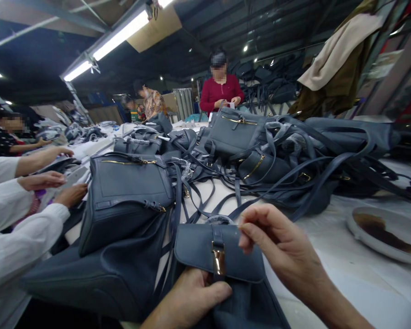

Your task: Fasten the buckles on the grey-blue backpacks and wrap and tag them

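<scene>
A dark blue leather backpack (192, 240) lies before me, its flap down, with a strap and a shiny gold buckle (218, 260) at the middle. My left hand (195, 294) grips it at the flap's lower edge, thumb beside the strap end and the other fingers hidden under the flap. Just above the flap's right side, my right hand (277, 242) is closed in a pinch, thumb against fingertips. Whatever it may hold is too small to make out. Clear plastic wraps the top handle (221, 220) behind the flap.
Larger blue bags (132, 180) stand close on the left. Behind lies a heap of bags (239, 132) with tangled straps. A stained white bowl (359, 228) sits at right. Co-workers' hands (71, 194) reach in from the left, and a person in red (222, 91) works across the table.
</scene>
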### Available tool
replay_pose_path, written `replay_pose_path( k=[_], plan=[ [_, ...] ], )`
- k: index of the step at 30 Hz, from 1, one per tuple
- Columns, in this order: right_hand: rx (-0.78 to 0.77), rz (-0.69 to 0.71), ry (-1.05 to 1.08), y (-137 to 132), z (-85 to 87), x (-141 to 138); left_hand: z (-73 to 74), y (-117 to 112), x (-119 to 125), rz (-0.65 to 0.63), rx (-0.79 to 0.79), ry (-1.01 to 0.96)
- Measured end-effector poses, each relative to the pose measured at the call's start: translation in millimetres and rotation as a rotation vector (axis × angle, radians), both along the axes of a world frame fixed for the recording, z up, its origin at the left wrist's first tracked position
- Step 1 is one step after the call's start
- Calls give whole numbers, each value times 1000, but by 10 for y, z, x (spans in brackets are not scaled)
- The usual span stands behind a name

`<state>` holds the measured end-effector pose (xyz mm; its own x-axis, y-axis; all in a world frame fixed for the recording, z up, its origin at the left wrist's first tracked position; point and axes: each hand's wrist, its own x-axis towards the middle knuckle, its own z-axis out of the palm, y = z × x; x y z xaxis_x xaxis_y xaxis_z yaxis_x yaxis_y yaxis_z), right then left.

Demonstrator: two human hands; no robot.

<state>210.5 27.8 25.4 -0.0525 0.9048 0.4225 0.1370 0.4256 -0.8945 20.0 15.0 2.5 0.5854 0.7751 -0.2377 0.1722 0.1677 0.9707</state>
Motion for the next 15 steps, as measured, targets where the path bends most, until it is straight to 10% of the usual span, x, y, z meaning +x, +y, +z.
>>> replay_pose_path(
  k=[6, 15],
  plan=[
    [-263, 178, -39, -139, 303, 297, 51, 8, 32, 15, -19, -35],
    [-242, -88, -180, -892, 592, 788, -199, 76, -70, 63, -92, -38]
  ],
)
